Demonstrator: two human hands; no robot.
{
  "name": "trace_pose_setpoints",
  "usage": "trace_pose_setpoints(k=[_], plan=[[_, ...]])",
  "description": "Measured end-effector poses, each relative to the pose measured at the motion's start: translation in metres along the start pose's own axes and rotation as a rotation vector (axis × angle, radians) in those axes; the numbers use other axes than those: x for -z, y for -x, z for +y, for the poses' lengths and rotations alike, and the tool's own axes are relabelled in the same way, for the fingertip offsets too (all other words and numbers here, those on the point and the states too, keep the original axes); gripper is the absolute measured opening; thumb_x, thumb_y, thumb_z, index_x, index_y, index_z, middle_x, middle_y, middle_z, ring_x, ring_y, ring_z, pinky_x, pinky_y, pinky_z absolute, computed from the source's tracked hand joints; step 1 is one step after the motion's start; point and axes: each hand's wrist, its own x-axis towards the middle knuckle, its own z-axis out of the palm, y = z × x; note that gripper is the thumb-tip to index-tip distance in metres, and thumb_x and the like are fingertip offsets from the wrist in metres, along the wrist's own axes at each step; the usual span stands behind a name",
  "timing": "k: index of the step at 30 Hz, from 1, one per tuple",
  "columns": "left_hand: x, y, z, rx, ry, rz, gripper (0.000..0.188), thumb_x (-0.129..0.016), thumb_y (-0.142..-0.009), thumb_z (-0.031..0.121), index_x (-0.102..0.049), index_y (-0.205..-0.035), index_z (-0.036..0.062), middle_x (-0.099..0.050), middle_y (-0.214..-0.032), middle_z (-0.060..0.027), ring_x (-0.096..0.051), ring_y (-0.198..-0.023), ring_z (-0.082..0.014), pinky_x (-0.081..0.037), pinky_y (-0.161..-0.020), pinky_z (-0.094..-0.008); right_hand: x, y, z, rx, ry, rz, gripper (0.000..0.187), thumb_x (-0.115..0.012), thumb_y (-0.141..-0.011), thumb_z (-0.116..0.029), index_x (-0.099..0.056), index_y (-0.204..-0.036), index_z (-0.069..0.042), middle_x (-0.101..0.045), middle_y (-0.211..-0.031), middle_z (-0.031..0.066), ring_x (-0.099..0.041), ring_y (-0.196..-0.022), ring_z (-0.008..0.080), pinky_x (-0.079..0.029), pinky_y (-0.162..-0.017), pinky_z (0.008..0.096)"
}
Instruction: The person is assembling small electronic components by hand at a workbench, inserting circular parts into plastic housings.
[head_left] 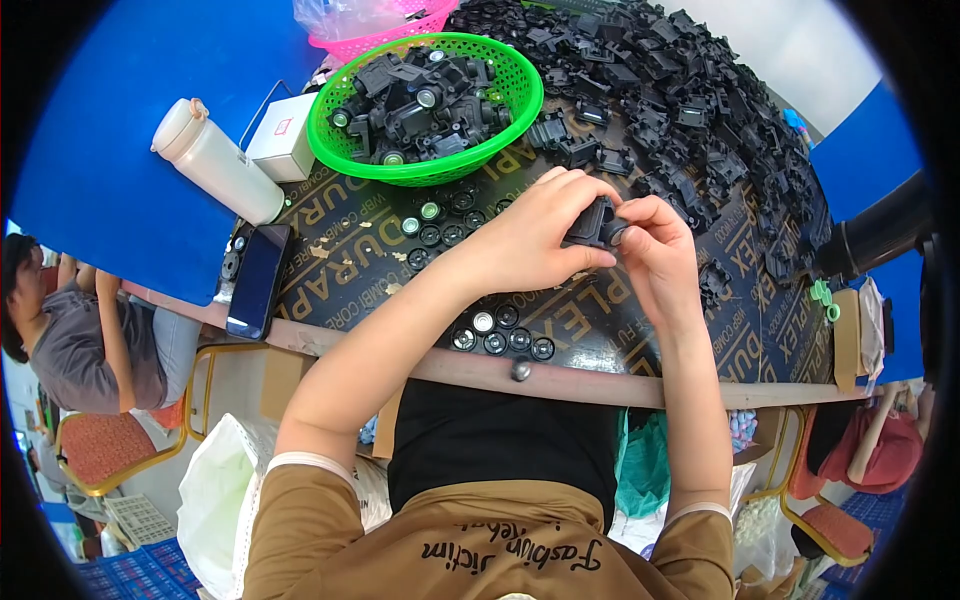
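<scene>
Above the table, my left hand [545, 225] is closed round a black plastic chassis part [588, 222], thumb below and fingers over the top. At its right end my right hand [655, 235] pinches a small black wheel [615, 232] against the part; whether the wheel is seated on it is hidden by the fingers. Loose small wheels [505, 316] lie near the table's front edge, some with silver centres. More wheels [452, 235] sit left of my left hand, partly behind my forearm.
A green basket [330, 155] full of black parts stands beyond my hands. A large heap of black parts [690, 110] spreads over the far right. At left are a white bottle [218, 165], a white box [287, 135] and a phone [260, 280]. Two people sit at the sides.
</scene>
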Motion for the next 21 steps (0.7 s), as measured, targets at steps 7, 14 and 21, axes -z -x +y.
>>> trace_pose_setpoints(k=[7,14,21], plan=[[-0.001,0.002,0.0,-0.021,-0.086,0.039,0.053,-0.079,-0.063,0.028,-0.056,-0.103,0.0026,-0.059,-0.089,-0.0129,-0.058,-0.083,-0.0311,-0.047,-0.075,-0.0376,-0.004,-0.001,0.002,-0.102,-0.001,-0.04,0.034,-0.062,-0.084,-0.01,-0.05,-0.114,-0.002,-0.055,-0.11,0.0057,-0.054,-0.095,0.0114,-0.044,-0.082,0.0244],[-0.002,0.004,0.001,-0.072,-0.15,-0.037,0.052,-0.078,-0.063,0.023,-0.055,-0.104,0.0017,-0.059,-0.089,-0.0136,-0.057,-0.085,-0.0326,-0.046,-0.074,-0.0389,0.002,0.0,0.011,-0.214,-0.008,-0.163,0.039,-0.058,-0.089,-0.021,-0.045,-0.119,0.0,-0.054,-0.109,0.0053,-0.053,-0.097,0.0125,-0.044,-0.082,0.0252],[-0.003,0.001,-0.002,-0.096,-0.061,0.036,0.053,-0.079,-0.062,0.022,-0.056,-0.106,0.0028,-0.06,-0.092,-0.0139,-0.057,-0.087,-0.032,-0.046,-0.077,-0.0379,-0.009,0.001,0.013,-0.187,-0.034,-0.015,0.029,-0.052,-0.092,-0.017,-0.046,-0.116,0.0,-0.054,-0.103,0.0042,-0.053,-0.09,0.0099,-0.044,-0.076,0.0233]])
